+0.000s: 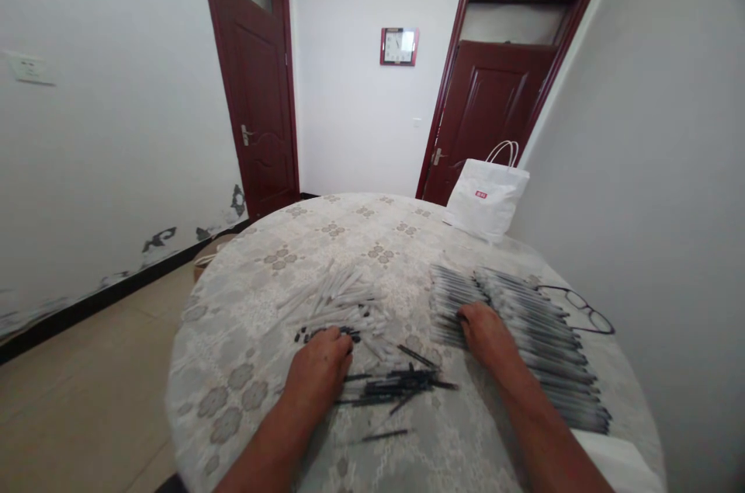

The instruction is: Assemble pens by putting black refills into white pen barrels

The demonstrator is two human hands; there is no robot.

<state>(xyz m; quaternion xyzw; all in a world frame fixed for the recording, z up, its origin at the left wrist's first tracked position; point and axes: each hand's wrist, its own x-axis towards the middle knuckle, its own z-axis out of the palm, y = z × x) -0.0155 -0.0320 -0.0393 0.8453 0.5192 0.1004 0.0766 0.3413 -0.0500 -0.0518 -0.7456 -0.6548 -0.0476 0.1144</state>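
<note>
My left hand (321,359) is curled down at small black caps (301,336), at the near edge of a loose pile of white pen barrels (341,291). My right hand (486,328) lies at the left-hand row of pens (451,283), its fingers bent inward and pressed together. Whatever either hand holds is hidden under the fingers. Between the two hands lies a heap of thin black sticks (401,384), with a single black stick (385,435) closer to me. To the right is a longer row of similar pens (541,345), laid side by side.
A round table with a patterned cloth (244,338) holds everything. A white paper bag (487,198) stands at the back right. Eyeglasses (587,310) lie near the right edge. Something white and flat (620,462) is at the near right. Walls and two doors surround the table.
</note>
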